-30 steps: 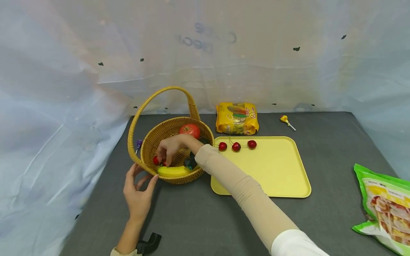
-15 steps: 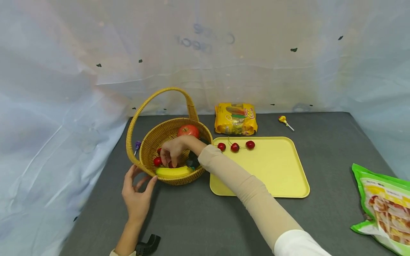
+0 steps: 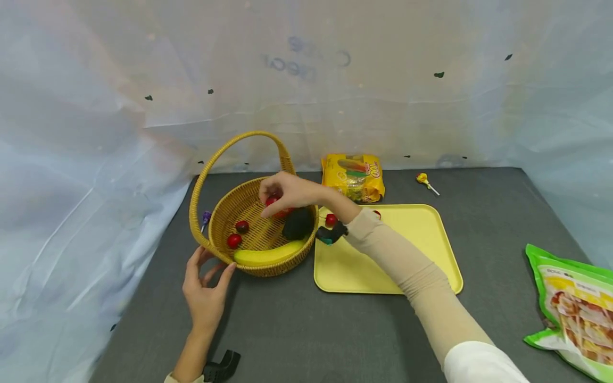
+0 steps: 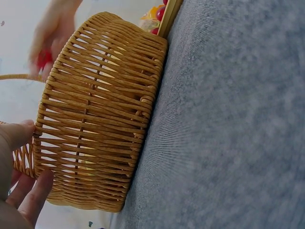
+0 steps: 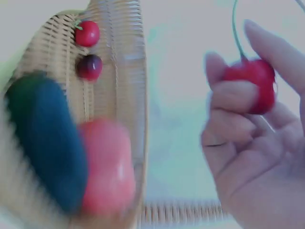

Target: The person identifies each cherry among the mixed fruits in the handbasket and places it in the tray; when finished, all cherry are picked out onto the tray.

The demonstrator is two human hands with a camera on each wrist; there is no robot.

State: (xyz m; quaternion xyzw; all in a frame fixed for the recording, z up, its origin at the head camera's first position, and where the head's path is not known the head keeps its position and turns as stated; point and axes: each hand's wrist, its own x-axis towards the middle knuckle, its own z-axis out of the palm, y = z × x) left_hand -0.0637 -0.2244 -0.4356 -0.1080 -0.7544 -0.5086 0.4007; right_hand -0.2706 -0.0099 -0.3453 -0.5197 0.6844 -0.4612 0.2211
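1. Fingers [image 5: 224, 102] of the right hand [image 3: 287, 191]: curled round a red cherry [image 5: 252, 83], pinching it between thumb and fingertips, with the green stem poking up past them.
2. Held above the far side of the wicker basket [image 3: 217, 213], clear of the weave, just over a blurred round red fruit [image 5: 107, 167] and a dark oblong fruit [image 3: 298, 223].
3. Left hand [image 3: 206, 295]: spread open, thumb and straight fingers touching the basket's near outer wall, gripping nothing.
4. Keep that brace light but firm; judging by its look, a light basket likely to skid on the grey table [image 3: 287, 330] at any knock.
5. Pinch gently and evenly: probably smooth and round, so apt to squirt out of a hard squeeze. Avoid carrying it by the stem alone.
6. Raise well above the rim before any sideways travel, and mind the arched handle [image 3: 239, 139] just beside the knuckles.
7. Leave alone the banana [image 3: 268, 255] and the 2 small red fruits [image 3: 234, 240] lying in the basket.
8. Note the yellow tray [image 3: 412, 255] just right of the basket, with 2 cherries [image 3: 331, 219] showing on either side of the forearm.
9. Farther off: a yellow snack bag [image 3: 353, 175], a lollipop [image 3: 424, 180], a green packet [image 3: 574, 303].
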